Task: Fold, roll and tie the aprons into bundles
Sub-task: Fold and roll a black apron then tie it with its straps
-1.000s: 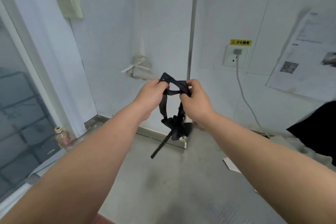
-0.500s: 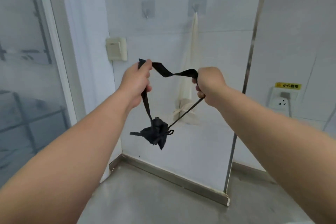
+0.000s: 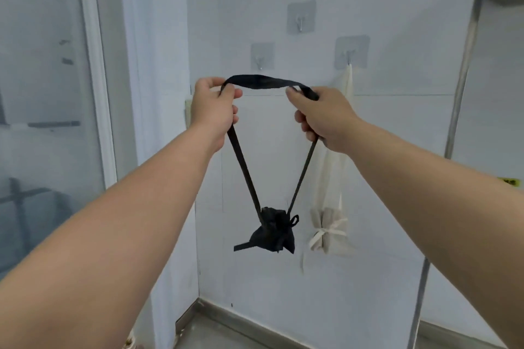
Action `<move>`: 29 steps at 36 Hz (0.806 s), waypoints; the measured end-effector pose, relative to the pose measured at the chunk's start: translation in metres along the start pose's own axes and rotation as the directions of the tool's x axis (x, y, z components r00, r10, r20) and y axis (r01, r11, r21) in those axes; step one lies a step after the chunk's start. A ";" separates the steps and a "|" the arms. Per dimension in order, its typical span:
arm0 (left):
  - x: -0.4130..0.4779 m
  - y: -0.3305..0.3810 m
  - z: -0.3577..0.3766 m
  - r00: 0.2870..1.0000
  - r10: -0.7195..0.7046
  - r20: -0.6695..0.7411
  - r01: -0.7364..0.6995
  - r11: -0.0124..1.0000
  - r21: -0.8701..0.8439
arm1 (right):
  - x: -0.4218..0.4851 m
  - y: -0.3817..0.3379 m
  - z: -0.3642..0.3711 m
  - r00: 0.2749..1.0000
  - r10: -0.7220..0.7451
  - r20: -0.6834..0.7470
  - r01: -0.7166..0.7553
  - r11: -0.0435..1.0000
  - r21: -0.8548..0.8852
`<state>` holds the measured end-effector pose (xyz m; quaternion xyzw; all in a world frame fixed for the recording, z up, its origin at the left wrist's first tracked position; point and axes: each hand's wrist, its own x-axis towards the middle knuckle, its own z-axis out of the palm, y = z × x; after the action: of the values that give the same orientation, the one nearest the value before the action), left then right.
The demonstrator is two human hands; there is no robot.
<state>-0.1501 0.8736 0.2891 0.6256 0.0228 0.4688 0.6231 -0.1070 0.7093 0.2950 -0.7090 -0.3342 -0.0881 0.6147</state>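
Black apron bundle hangs beside the cream bundle, its strap stretched between gripping left hand and right hand.

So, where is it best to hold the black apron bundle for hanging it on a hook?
By its neck strap, coming from both sides, as the left hand and right hand pinch it. The black apron bundle hangs below as weight, so the strap stretch between the hands lies flat and open for an empty hook.
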 end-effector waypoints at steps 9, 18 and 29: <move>0.060 -0.019 0.019 0.993 0.121 0.011 -0.122 0.992 0.025 | 0.058 0.009 0.017 0.975 -0.206 -0.085 0.184 0.960 -0.209; 0.136 -0.020 0.030 0.968 0.240 0.072 -0.238 0.971 -0.035 | 0.126 -0.010 0.030 0.923 -0.333 -0.191 0.251 0.900 -0.356; 0.122 -0.072 0.033 0.996 0.085 0.034 -0.091 0.963 0.254 | 0.119 0.043 0.041 0.895 -0.389 -0.217 0.020 0.522 -0.853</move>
<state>-0.0216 0.9394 0.3060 0.7061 0.0480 0.4822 0.5163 -0.0031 0.7902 0.3139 -0.8369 -0.2080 -0.4452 0.2412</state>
